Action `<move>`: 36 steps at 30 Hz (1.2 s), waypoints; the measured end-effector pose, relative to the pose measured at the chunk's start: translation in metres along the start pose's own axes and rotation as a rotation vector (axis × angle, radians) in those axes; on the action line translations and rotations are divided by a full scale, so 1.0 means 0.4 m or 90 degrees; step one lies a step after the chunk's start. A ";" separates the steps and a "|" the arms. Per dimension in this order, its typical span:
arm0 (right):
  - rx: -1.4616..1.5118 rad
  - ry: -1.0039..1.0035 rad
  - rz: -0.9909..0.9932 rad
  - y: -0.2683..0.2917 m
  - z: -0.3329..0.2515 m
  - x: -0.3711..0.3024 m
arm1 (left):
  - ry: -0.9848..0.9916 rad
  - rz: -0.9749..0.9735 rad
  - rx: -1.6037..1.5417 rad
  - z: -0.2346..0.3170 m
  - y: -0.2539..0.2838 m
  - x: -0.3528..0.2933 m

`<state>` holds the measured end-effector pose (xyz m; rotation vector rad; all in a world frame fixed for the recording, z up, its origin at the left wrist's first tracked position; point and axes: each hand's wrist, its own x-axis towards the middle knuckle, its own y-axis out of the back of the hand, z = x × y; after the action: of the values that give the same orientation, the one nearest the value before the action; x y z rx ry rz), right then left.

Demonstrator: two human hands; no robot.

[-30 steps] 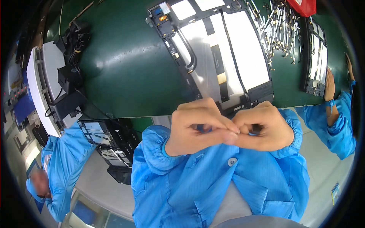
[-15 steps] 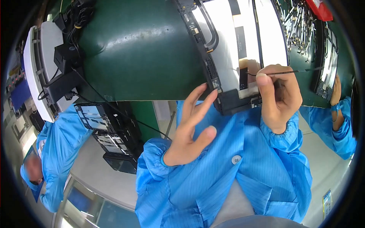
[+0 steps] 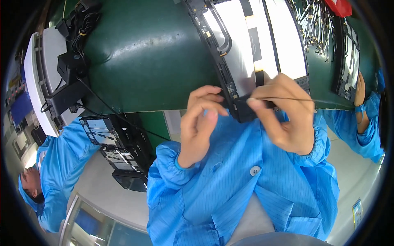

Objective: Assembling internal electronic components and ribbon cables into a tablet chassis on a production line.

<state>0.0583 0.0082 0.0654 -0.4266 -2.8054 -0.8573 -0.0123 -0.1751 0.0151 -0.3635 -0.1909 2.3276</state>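
An opened flat electronic device (image 3: 236, 69), with a black frame and bright silver panels, lies on the green table in front of me. Between the thumb and fingers of my right hand (image 3: 289, 112) is a thin dark cable (image 3: 287, 98), stretching off to the right. That hand is over the device's near end, and it hides the cable's left end. My left hand (image 3: 199, 125) hovers beside the near left edge of the frame. Its fingers are curved and apart, with nothing seen in them.
A pile of thin black-and-white strips (image 3: 316, 24) lies at the far right, near a red object (image 3: 340, 7). A co-worker's hand (image 3: 360, 90) touches another device (image 3: 348, 61). Stacked devices (image 3: 119, 151) stand lower left, below a black cord (image 3: 108, 104). Another person (image 3: 65, 164) leans in at left.
My right hand has come nearer and to the left with the cable, down to the device's near end. My left hand has drawn slightly left and its fingers have curled more.
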 end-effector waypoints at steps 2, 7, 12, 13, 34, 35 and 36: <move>-0.044 -0.060 -0.031 -0.011 0.002 0.007 | -0.045 0.044 0.123 -0.004 -0.011 0.023; -0.097 -0.160 -0.056 -0.018 0.001 0.014 | -0.074 0.061 0.115 -0.020 -0.014 0.060; -0.103 -0.176 -0.072 -0.016 -0.002 0.016 | -0.071 0.058 0.106 -0.027 -0.007 0.064; -0.106 -0.169 -0.087 -0.015 -0.003 0.016 | -0.070 0.055 0.106 -0.028 -0.005 0.064; -0.106 -0.165 -0.092 -0.023 -0.002 0.015 | -0.100 0.105 0.104 -0.039 -0.031 0.057; -0.106 -0.166 -0.091 -0.022 -0.002 0.014 | -0.119 0.099 0.139 -0.035 -0.035 0.064; -0.110 -0.163 -0.091 -0.022 -0.002 0.014 | -0.139 0.096 0.176 -0.031 -0.037 0.070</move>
<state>0.0503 0.0021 0.0628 -0.3887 -3.0369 -1.1568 -0.0173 -0.1446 0.0013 0.0144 0.0563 2.4983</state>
